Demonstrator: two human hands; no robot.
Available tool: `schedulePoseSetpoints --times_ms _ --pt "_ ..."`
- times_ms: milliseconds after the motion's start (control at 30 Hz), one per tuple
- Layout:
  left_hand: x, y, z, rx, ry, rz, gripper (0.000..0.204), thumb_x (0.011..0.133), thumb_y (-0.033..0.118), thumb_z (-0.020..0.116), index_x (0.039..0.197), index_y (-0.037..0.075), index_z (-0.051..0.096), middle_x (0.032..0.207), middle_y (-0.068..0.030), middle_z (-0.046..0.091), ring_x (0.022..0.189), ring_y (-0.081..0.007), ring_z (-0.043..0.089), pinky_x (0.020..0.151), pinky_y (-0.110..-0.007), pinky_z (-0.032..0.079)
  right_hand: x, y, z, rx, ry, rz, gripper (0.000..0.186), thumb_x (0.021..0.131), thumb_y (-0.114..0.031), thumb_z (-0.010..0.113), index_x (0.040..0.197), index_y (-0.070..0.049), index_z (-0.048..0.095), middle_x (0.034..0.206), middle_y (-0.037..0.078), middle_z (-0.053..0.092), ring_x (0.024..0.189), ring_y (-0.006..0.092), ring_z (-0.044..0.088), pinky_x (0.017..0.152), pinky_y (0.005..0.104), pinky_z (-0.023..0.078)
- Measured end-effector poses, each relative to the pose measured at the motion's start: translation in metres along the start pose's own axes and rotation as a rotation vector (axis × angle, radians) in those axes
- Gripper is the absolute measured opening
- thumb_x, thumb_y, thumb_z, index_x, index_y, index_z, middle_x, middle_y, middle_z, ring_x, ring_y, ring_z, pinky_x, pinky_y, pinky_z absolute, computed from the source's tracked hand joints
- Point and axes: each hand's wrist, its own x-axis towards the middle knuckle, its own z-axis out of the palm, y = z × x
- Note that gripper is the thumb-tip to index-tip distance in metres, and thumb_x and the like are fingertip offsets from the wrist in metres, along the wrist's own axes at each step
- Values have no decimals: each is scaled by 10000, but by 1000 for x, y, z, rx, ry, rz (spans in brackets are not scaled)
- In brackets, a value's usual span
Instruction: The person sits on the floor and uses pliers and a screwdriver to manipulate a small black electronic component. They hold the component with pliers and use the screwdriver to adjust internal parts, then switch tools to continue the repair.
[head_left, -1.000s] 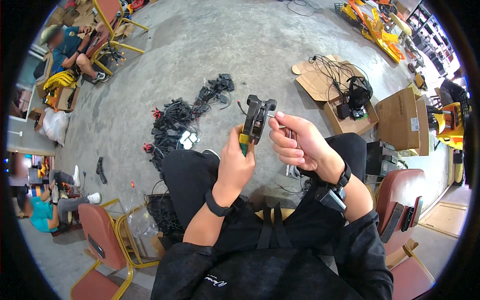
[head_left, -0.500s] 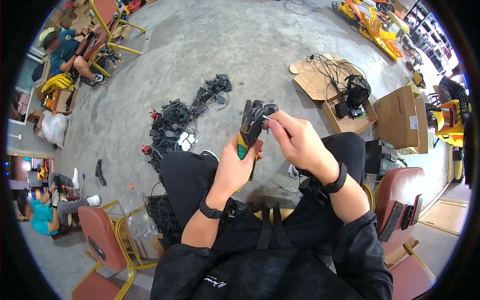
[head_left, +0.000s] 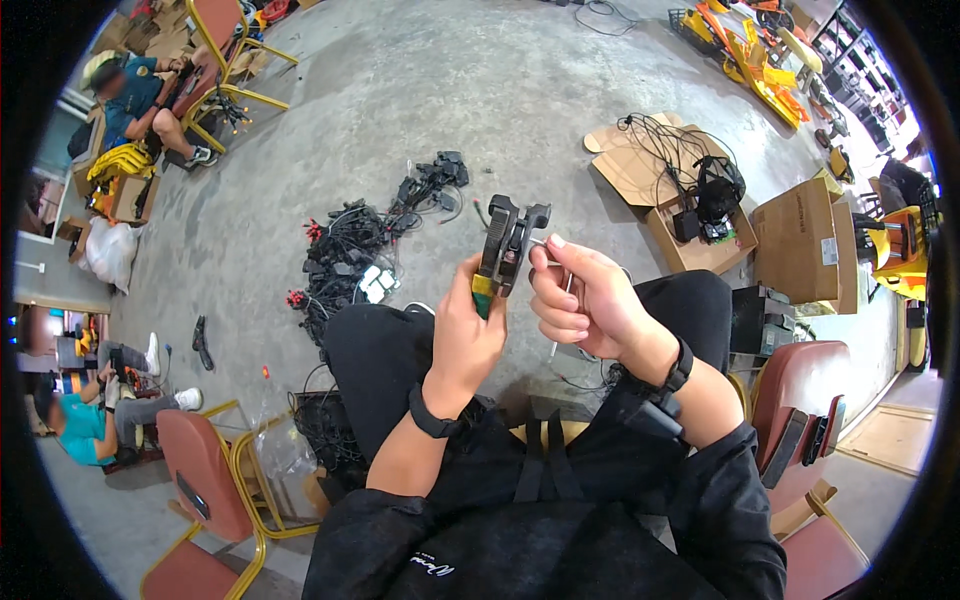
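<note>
In front of my lap, my left hand (head_left: 465, 340) is closed around a tool-like piece with a black, two-pronged upper part (head_left: 506, 240) and a green-and-yellow lower part (head_left: 483, 294). Its prongs point up and away from me; my fingers and palm hide much of the lower end. My right hand (head_left: 590, 305) pinches a thin metal rod, apparently an L-shaped hex key (head_left: 569, 282). One short end of it points at the black part's right side, while a longer length runs down past my curled fingers. Whether the tip touches the part I cannot tell.
A heap of black cabled parts (head_left: 345, 245) lies on the concrete floor ahead left. Ahead right are an open cardboard box (head_left: 735, 250) with cables and a taller carton (head_left: 795, 235). Chairs (head_left: 195, 455) flank me. Two people sit at the left, one farther off.
My right hand has dropped slightly and turned, showing more of the metal rod. In my left hand the black piece has turned more upright, its prongs now showing.
</note>
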Motion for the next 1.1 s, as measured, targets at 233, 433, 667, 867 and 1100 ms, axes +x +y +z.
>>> schedulePoseSetpoints --times_ms 233,433,667,867,1100 --pt "2 -6 4 179 140 140 185 886 39 654 1042 -9 566 815 -103 631 761 -170 635 697 -324 493 -1 -6 -8 -633 78 -207 238 1023 -259 456 901 -63 512 536 37 410 417 151 397 402 306 321" --pt "1 -1 2 -312 -160 -328 227 871 34 664 1073 -2 567 839 -80 650 748 -167 624 692 -300 486 -10 -9 9 -1857 281 -707 125 962 -145 547 930 -28 517 710 174 599 623 367 611 560 394 459" --pt "5 -2 1 -169 -58 -205 175 893 81 656 1028 -3 583 769 -45 631 681 -98 554 638 -263 452 -3 -3 1 -1382 270 -545 154 954 -149 567 900 -5 557 764 141 565 704 292 571 653 355 460" --pt "5 -6 2 -194 -1 -192 204 894 117 670 1028 -10 583 746 -47 619 662 -102 547 616 -266 441 12 -3 -11 -1706 375 -1106 178 954 -184 595 912 -28 670 785 81 581 694 202 544 721 282 460" --pt "8 -9 0 -180 60 -182 218 903 132 667 1045 -9 580 742 -46 616 660 -97 555 615 -266 447 3 -12 1 -1013 343 -321 327 1018 -283 495 904 -9 632 652 36 591 574 95 560 554 271 451"
